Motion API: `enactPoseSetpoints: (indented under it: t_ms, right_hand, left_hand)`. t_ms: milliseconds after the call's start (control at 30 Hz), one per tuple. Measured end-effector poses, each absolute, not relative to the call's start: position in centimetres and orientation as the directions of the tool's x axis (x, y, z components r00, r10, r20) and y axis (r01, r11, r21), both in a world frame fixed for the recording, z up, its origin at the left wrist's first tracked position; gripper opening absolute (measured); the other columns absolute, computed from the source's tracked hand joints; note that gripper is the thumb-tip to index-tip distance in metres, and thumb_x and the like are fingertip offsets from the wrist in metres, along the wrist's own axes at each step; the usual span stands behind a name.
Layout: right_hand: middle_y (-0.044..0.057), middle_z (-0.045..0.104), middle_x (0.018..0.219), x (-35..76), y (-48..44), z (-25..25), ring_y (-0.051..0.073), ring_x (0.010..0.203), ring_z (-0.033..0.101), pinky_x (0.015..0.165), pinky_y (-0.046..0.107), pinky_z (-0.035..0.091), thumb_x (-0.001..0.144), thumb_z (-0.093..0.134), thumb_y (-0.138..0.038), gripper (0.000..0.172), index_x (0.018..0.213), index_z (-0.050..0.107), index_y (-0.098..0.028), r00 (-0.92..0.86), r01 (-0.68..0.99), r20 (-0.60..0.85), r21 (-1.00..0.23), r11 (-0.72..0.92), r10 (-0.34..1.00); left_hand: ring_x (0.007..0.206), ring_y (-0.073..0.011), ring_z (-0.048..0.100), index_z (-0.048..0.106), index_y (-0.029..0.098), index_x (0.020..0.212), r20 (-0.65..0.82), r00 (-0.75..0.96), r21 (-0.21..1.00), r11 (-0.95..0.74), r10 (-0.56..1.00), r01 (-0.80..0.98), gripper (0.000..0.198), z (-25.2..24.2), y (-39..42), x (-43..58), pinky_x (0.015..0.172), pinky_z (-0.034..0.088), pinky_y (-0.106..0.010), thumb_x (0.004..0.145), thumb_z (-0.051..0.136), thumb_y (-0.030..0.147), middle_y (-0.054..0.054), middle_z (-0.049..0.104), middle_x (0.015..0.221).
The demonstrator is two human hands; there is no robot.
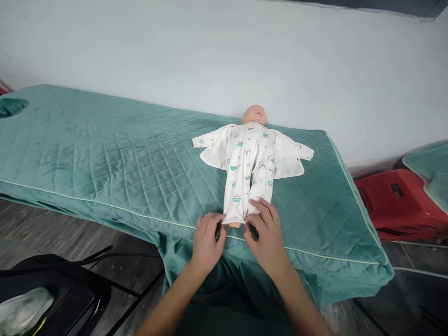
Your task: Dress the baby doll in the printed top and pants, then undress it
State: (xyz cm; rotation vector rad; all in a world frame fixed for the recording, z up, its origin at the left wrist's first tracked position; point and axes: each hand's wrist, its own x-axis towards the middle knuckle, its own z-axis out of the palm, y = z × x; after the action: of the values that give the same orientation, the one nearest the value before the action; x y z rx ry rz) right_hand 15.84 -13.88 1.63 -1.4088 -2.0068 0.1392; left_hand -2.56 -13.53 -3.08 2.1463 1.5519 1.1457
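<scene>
Left hand (pixel 207 240) and right hand (pixel 266 233) are pinching opposite corners of the trouser cuff (pixel 234 218), likely for straightening it; doll (pixel 252 115) is lying beyond them.

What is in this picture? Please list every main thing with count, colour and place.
quilted cover: one, green, across middle
doll: one, pinkish, on cover
printed trousers: one pair, white, on doll
jacket: one, white, doll's sides
wall: one, whitish, behind
panel: one, dark, top right
plastic-looking object: one, red, right
cloth: one, green, right edge
unclear item: one, black, lower left
floor: grey, below
left hand: one, bare, hem's left
right hand: one, bare, hem's right
</scene>
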Motion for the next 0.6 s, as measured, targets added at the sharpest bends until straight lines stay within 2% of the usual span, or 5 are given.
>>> enactPoseSetpoints:
  t_ms: [133, 267, 467, 600]
  right_hand:
    - [0.011, 0.059, 0.135, 16.0, -13.9, 1.9, 0.033, 0.139, 0.042, 0.112, 0.065, 0.038, 0.088, 0.056, -0.008, 0.016, 0.092, 0.057, -0.022, -0.216, 0.804, 0.468, -0.413, 0.428, 0.857]
    - [0.01, 0.059, 0.134, 16.0, -13.8, 2.5, 0.032, 0.14, 0.041, 0.111, 0.061, 0.042, 0.086, 0.056, -0.008, 0.016, 0.092, 0.057, -0.023, -0.21, 0.761, 0.47, -0.472, 0.445, 0.857]
    - [0.009, 0.057, 0.136, 16.2, -13.8, 2.7, 0.031, 0.141, 0.04, 0.112, 0.06, 0.041, 0.088, 0.056, -0.007, 0.018, 0.095, 0.057, -0.023, -0.216, 0.728, 0.475, -0.504, 0.465, 0.853]
    - [0.011, 0.059, 0.131, 17.8, -12.6, 4.0, 0.027, 0.132, 0.05, 0.106, 0.053, 0.048, 0.092, 0.056, -0.012, 0.022, 0.11, 0.057, -0.024, -0.108, 0.678, 0.552, -0.568, 0.468, 0.827]
  left_hand:
    - [0.091, -0.0223, 0.059, 0.056, 0.02, 0.116, 0.41, 0.126, 0.574, -0.363, 0.903, 0.734, 0.022, -2.8, -13.2, -2.1, 0.079, 0.045, -0.036, 0.094, 0.055, 0.018, -0.005, 0.068, 0.101]
    - [0.091, -0.025, 0.059, 0.054, 0.02, 0.123, 0.388, 0.137, 0.514, -0.337, 0.911, 0.789, 0.032, -2.7, -13.0, -1.3, 0.075, 0.042, -0.036, 0.092, 0.06, 0.024, -0.006, 0.069, 0.103]
    - [0.086, -0.0215, 0.061, 0.053, 0.02, 0.123, 0.396, 0.16, 0.597, -0.386, 0.904, 0.703, 0.031, -2.7, -13.5, -0.9, 0.074, 0.045, -0.035, 0.092, 0.054, 0.016, -0.006, 0.069, 0.1]
    - [0.088, -0.0216, 0.062, 0.055, 0.02, 0.121, 0.386, 0.159, 0.652, -0.391, 0.909, 0.65, 0.036, -2.5, -13.6, -1.7, 0.076, 0.05, -0.037, 0.087, 0.05, 0.01, -0.007, 0.066, 0.098]
